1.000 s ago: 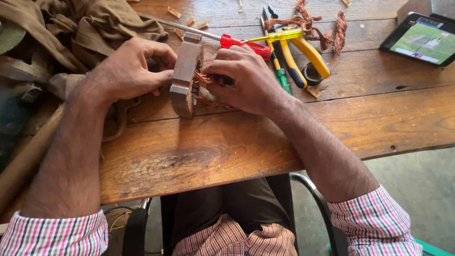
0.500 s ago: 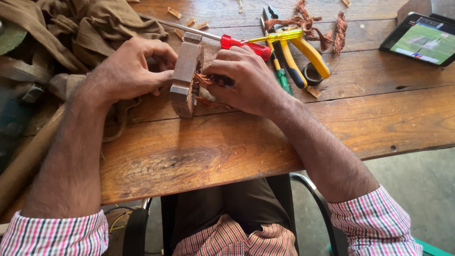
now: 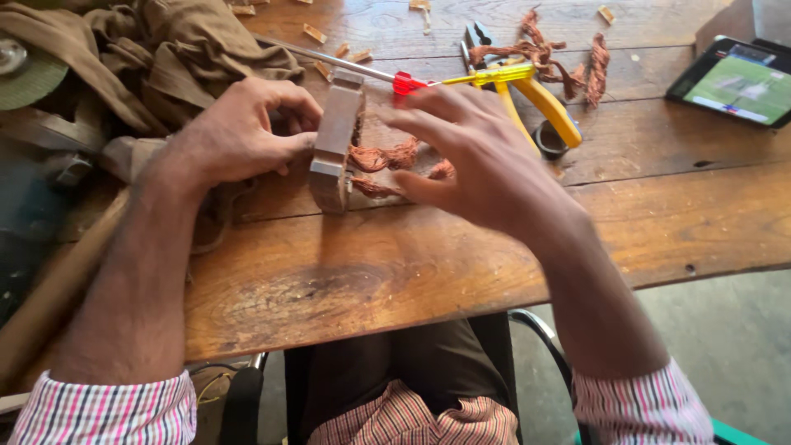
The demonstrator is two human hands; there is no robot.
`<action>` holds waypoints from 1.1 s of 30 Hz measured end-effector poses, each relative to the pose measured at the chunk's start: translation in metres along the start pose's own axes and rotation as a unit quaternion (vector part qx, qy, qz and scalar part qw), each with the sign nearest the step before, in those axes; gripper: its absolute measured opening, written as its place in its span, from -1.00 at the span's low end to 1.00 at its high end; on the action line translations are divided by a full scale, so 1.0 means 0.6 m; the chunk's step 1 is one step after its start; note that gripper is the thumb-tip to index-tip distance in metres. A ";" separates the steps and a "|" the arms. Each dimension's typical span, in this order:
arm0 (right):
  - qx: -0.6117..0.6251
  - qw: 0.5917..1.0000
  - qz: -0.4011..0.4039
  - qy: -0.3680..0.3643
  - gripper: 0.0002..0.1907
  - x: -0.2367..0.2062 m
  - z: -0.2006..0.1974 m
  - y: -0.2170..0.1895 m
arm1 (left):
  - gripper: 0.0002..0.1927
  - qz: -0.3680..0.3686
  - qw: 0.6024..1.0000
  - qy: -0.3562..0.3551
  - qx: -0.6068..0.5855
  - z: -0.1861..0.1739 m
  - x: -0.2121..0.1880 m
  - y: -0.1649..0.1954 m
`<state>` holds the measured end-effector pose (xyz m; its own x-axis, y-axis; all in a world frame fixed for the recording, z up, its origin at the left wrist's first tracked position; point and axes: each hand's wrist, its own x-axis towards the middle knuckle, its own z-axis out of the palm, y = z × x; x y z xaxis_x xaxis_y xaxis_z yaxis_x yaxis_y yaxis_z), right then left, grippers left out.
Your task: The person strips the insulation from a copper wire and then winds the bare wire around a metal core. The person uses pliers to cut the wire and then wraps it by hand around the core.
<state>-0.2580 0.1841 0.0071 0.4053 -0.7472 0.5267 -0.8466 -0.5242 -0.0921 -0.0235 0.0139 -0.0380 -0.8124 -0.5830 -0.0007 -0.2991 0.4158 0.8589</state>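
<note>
A grey metal stator ring (image 3: 336,140) stands on edge on the wooden table (image 3: 412,272). My left hand (image 3: 239,132) grips it from the left, fingers curled over its rim. Reddish copper wire (image 3: 383,156) spills out of the ring's right face. Just right of the ring, my right hand (image 3: 482,161) hovers with its fingers spread. Its thumb tip lies close to the lower wire strands, and nothing is held in it.
Behind the ring lie a red-handled screwdriver (image 3: 404,82), yellow-handled pliers (image 3: 544,99), a small dark roll (image 3: 550,138) and copper wire scraps (image 3: 560,58). A lit tablet (image 3: 737,82) sits far right and brown cloth (image 3: 140,49) is piled far left. A wooden handle (image 3: 58,288) leans at the left edge.
My right hand has let go of the copper wire at the ring, opened its fingers and drawn slightly right. The left hand keeps its hold on the ring.
</note>
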 end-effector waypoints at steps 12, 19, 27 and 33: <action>-0.196 0.967 0.159 -0.039 -0.65 -0.103 -0.142 -0.225 | -0.81 0.077 0.997 -0.014 0.015 -0.012 0.003 -0.036; -0.164 0.971 0.174 0.010 -0.66 -0.106 -0.080 -0.210 | -0.83 0.115 0.993 -0.003 0.017 -0.022 0.004 -0.029; 0.017 0.989 0.140 -0.039 -0.66 -0.032 -0.047 -0.095 | -0.85 0.164 0.986 0.008 0.041 -0.018 0.008 -0.047; -0.004 0.999 -0.022 -0.036 -0.63 0.038 0.057 0.000 | -0.85 0.118 0.991 0.010 0.061 -0.017 0.006 -0.036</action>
<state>-0.2371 0.1531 -0.0099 0.4663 -0.7508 0.4679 -0.8297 -0.5547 -0.0632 -0.0149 -0.0042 -0.0515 -0.8575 -0.4726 0.2032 -0.1618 0.6226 0.7656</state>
